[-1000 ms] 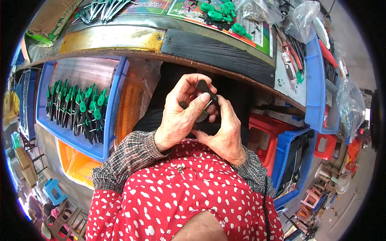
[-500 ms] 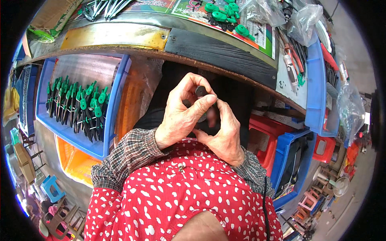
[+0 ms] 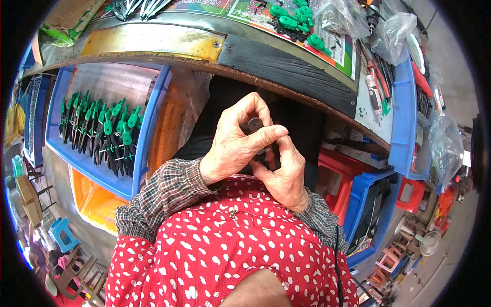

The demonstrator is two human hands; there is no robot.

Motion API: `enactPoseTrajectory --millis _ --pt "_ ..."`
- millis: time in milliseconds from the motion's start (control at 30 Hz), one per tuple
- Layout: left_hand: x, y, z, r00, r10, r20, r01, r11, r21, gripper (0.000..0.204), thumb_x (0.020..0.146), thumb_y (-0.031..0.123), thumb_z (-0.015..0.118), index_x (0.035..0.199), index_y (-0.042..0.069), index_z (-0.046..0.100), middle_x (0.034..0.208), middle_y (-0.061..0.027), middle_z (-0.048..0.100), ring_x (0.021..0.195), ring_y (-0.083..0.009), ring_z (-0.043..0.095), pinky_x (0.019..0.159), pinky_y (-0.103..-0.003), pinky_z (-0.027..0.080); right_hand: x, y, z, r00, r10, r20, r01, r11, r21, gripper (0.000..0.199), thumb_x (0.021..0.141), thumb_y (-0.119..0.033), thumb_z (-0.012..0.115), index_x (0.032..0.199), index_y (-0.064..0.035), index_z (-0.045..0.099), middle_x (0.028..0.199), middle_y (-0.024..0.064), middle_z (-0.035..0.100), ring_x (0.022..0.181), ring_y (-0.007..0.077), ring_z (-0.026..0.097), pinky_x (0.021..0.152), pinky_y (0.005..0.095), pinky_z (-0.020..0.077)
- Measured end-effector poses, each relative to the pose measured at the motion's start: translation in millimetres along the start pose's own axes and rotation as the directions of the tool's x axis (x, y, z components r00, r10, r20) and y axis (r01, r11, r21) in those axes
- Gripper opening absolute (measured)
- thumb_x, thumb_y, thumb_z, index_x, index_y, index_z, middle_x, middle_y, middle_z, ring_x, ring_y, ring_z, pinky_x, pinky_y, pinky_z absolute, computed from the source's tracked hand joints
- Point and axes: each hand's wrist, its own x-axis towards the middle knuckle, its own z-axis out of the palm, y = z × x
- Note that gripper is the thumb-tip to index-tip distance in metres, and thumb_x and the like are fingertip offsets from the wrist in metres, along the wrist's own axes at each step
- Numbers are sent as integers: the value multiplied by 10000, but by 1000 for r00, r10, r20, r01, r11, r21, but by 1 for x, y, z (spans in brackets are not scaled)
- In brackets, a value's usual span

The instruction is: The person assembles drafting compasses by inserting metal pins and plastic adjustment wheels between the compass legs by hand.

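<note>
My left hand (image 3: 232, 140) is closed around a small dark part with a round end and a hole in its middle (image 3: 254, 124); this black round-ended part shows between thumb and fingers. Close beside it, my right hand (image 3: 282, 176) is closed, its thumb and bent fingers meeting just below the left thumb. What the right fingers pinch is hidden by the hands and lost against the dark background. Both hands are above my lap, just in front of the workbench edge.
A wooden workbench (image 3: 286, 66) spans the front, with green knob-like parts (image 3: 289, 22), pliers (image 3: 376, 92) and clear plastic bags (image 3: 394, 38) on it. A blue crate (image 3: 140, 148) of green-topped black tools stands left. Right are a red stool (image 3: 335, 176) and another blue crate (image 3: 353, 210).
My left thumb has stretched out further to the right over the right fingers. The black part sits slightly lower in the left hand. The view has shifted a little.
</note>
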Motion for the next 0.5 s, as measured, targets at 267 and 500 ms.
enactPoseTrajectory --millis 267,500 --pt "2 11 -4 994 -96 52 93 994 60 301 798 141 762 917 59 498 787 -6 552 689 -62 524 609 -206 450 3 -2 0 1000 28 -9 -28 998 50 439 694 6 727 1080 -3 519 805 127 577 641 244 591 587 333 489" --pt "-11 2 -15 993 -105 48 110 988 -113 469 801 102 746 1188 14 496 1026 -53 579 928 -102 555 820 -252 484 6 -6 -7 988 127 -83 -124 992 34 345 733 14 703 1036 -9 540 777 49 562 641 87 530 531 258 460"
